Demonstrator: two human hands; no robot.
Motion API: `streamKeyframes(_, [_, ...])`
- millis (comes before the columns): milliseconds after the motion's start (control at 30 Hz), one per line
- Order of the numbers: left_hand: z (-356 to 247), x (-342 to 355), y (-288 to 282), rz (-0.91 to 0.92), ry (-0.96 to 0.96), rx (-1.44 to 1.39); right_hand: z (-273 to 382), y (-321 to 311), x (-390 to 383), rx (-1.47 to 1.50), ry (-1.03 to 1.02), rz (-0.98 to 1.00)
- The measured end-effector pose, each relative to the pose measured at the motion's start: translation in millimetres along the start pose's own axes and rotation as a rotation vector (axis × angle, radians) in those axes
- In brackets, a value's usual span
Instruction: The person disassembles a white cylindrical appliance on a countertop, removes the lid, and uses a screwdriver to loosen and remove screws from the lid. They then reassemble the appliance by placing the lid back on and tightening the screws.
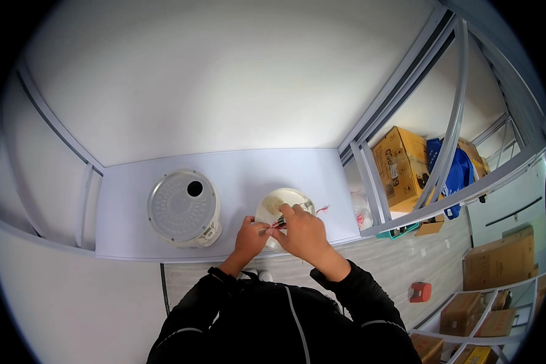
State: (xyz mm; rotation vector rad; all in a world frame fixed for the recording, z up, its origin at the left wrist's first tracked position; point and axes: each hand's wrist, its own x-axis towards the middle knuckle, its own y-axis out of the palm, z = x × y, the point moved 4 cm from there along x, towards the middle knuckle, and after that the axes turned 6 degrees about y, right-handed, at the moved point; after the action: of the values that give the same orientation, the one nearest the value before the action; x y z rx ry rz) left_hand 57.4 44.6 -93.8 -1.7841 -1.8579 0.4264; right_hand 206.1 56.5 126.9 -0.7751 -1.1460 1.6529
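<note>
A round white housing (292,195) sits on the white worktop in front of me, partly hidden by my hands. Thin red and dark wires (277,224) show in the gap between my fingertips over its near part. My left hand (249,238) pinches them from the left. My right hand (304,235) closes on them from the right, its fingers covering much of the housing. Exactly how the wire ends meet is too small to see. Beyond the housing's right edge a loose red wire (323,208) sticks out over the table.
A white drum-shaped unit (176,209) with a grey lid and a dark round hole stands left on the worktop (236,167). Grey frame posts (370,182) rise at the right. Past them are cardboard boxes (400,167), a blue bag (458,176) and a red stool (420,292).
</note>
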Motion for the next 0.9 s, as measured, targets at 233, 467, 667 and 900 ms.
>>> streamKeyframes(233, [-4,-1,-5,-0.035,0.016,-0.026,-25,9,1,-0.089,-0.15,-0.094])
streamKeyframes(467, [-4,4,-8,-0.019,0.014,0.012,-16,11,6,0.124,-0.409,-0.176])
streamKeyframes(667, [-6,3,-9,-0.006,-0.022,0.025,-19,11,7,-0.18,0.189,0.07])
streamKeyframes(900, [-8,4,-10,-0.009,-0.03,0.022,-22,9,4,0.205,-0.379,-0.05])
